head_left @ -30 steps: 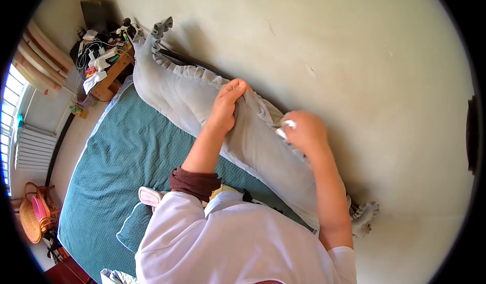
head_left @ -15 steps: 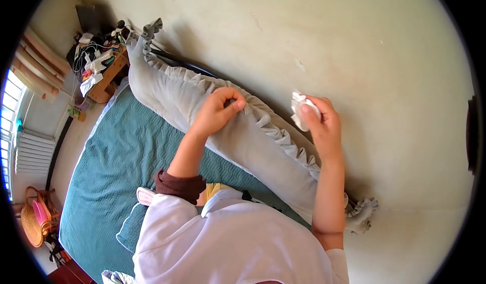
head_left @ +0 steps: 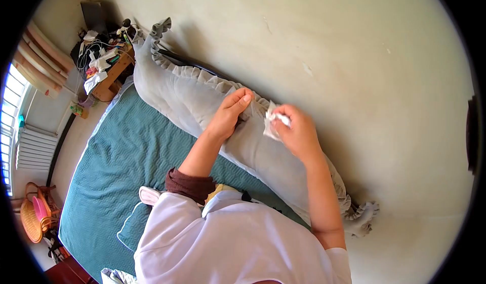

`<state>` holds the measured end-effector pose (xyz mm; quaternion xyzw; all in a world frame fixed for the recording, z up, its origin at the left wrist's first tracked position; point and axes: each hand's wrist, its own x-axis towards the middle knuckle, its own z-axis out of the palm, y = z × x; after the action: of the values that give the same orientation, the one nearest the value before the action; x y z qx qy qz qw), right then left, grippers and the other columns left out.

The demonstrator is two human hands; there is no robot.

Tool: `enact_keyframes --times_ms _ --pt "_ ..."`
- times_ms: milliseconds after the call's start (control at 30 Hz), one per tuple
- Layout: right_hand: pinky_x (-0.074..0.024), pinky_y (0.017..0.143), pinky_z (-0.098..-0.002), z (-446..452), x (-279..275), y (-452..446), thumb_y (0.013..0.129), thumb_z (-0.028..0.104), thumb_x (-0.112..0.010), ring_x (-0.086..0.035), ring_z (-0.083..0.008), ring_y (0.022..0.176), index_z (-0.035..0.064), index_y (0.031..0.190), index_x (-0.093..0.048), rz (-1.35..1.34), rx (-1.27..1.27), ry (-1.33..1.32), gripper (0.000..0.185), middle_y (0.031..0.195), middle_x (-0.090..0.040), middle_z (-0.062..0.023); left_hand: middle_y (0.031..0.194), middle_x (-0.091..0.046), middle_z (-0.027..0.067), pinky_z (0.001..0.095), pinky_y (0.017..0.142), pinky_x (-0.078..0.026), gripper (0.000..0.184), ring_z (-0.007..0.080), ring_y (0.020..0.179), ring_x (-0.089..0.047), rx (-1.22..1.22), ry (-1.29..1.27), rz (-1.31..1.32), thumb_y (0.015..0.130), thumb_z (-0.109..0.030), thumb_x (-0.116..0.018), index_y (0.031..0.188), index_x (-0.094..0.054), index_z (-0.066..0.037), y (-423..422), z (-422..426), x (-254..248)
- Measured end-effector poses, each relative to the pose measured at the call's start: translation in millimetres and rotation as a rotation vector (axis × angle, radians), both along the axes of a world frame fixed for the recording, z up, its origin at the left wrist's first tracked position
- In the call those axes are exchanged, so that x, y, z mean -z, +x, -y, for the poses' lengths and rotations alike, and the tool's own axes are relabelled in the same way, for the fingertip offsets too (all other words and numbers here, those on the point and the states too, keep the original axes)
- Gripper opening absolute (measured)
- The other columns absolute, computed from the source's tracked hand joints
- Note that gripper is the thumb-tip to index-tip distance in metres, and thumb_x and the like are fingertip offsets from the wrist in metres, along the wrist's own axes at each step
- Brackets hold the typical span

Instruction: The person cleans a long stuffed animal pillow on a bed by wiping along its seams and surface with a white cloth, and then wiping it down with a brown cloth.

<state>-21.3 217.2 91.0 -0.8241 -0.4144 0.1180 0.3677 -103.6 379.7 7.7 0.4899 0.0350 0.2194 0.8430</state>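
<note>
A long grey fabric headboard cover with a ruffled edge runs diagonally along the wall side of the bed. My left hand is closed in a pinch on the cover's fabric near the ruffle, about midway along it. Close to its right, my right hand grips a crumpled white tissue, which sticks out past the fingertips over the cover's upper edge. Whether the tissue touches the fabric I cannot tell.
Below the cover lies a bed with a teal quilted spread. A pale wall rises behind. At the far left are a cluttered wooden nightstand, a radiator, a curtain and a wicker basket.
My right hand has moved left and slightly down with the tissue, from in front of the wall to the cover's edge. My left hand has shifted a little right in the view, still pinching.
</note>
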Motion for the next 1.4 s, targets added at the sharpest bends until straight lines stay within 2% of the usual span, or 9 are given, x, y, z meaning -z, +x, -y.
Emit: enact_keyframes --times_ms 100,267,367,500,667,767,933,1233,1400 --pt "-0.0495 0.069 -0.0413 -29.2 0.0 -6.1 0.077 0.011 -0.067 -0.063 -0.0333 0.08 0.0074 0.093 -0.063 0.119 -0.113 0.237 0.017 0.086 -0.064 -0.0131 0.085 -0.049 -0.0059 0.0207 0.074 -0.035 0.018 0.0051 0.082 -0.042 0.022 -0.081 0.013 0.098 -0.025 -0.051 0.092 -0.055 -0.008 1.9 1.6 2.0" --pt "-0.0506 0.071 -0.0449 -21.7 16.9 -5.3 0.079 0.013 -0.061 -0.064 -0.0344 0.082 0.009 0.09 -0.064 0.295 -0.023 -0.269 0.012 0.089 -0.066 -0.0123 0.086 -0.053 -0.0017 0.023 0.077 -0.039 0.023 0.008 0.083 -0.047 0.025 -0.14 0.052 0.099 -0.026 -0.05 0.091 -0.057 -0.005 -1.7 2.4 9.5" --pt "-0.0502 0.071 -0.0455 -6.0 11.6 10.0 0.079 0.014 -0.062 -0.064 -0.0342 0.081 0.0095 0.091 -0.065 0.288 0.001 -0.317 0.013 0.09 -0.066 -0.0113 0.087 -0.055 0.001 0.0229 0.075 -0.04 0.022 0.0097 0.08 -0.05 0.004 -0.166 0.071 0.099 -0.024 -0.048 0.088 -0.055 -0.006 0.7 1.6 10.3" --pt "-0.0503 0.07 -0.0441 -26.6 -6.0 -12.7 0.078 0.015 -0.063 -0.063 -0.0331 0.081 0.0104 0.091 -0.066 0.201 -0.075 0.158 0.014 0.089 -0.065 -0.0109 0.083 -0.053 0.0014 0.0238 0.073 -0.04 0.023 0.0102 0.078 -0.048 -0.127 -0.045 0.046 0.099 -0.025 -0.049 0.086 -0.053 -0.006 3.2 7.7 -0.3" --pt "-0.05 0.069 -0.0442 -12.5 26.5 -4.4 0.077 0.015 -0.062 -0.063 -0.0329 0.078 0.0114 0.088 -0.068 0.304 0.009 -0.275 0.013 0.086 -0.065 -0.0102 0.079 -0.05 0.0025 0.0257 0.069 -0.039 0.025 0.0124 0.074 -0.046 -0.032 -0.181 0.069 0.099 -0.024 -0.047 0.083 -0.051 -0.006 2.7 5.5 7.7" --pt "-0.0501 0.069 -0.0429 4.4 9.2 6.5 0.077 0.015 -0.063 -0.063 -0.0323 0.078 0.0123 0.089 -0.069 0.304 0.009 -0.301 0.014 0.086 -0.065 -0.0102 0.078 -0.051 0.0032 0.0254 0.069 -0.039 0.025 0.0125 0.073 -0.047 -0.043 -0.197 0.117 0.1 -0.023 -0.047 0.082 -0.05 -0.006 5.5 5.1 4.9" --pt "-0.0487 0.066 -0.0404 -24.1 -6.2 -13.8 0.077 0.014 -0.065 -0.062 -0.0305 0.076 0.011 0.088 -0.066 0.211 -0.062 0.153 0.012 0.081 -0.062 -0.0086 0.08 -0.051 0.0019 0.0244 0.071 -0.038 0.024 0.0106 0.076 -0.046 -0.097 -0.204 0.078 0.1 -0.024 -0.047 0.084 -0.051 -0.006 6.9 10.6 -1.1" --pt "-0.051 0.068 -0.0397 8.6 -12.7 -8.9 0.074 0.015 -0.065 -0.064 -0.0295 0.082 0.0114 0.082 -0.069 0.245 0.021 -0.395 0.01 0.089 -0.067 -0.0086 0.077 -0.049 0.0019 0.0254 0.069 -0.039 0.026 0.0121 0.073 -0.045 -0.096 -0.198 0.122 0.099 -0.025 -0.048 0.082 -0.05 -0.006 12.4 6.8 8.7" --pt "-0.0507 0.066 -0.0435 -21.0 18.5 -13.2 0.073 0.019 -0.068 -0.063 -0.0315 0.074 0.0118 0.09 -0.067 0.34 -0.072 0.065 0.019 0.081 -0.062 -0.0087 0.076 -0.048 0.0017 0.025 0.067 -0.037 0.026 0.0119 0.071 -0.044 -0.189 -0.168 0.071 0.1 -0.025 -0.047 0.082 -0.05 -0.007 13.5 9.4 8.3"
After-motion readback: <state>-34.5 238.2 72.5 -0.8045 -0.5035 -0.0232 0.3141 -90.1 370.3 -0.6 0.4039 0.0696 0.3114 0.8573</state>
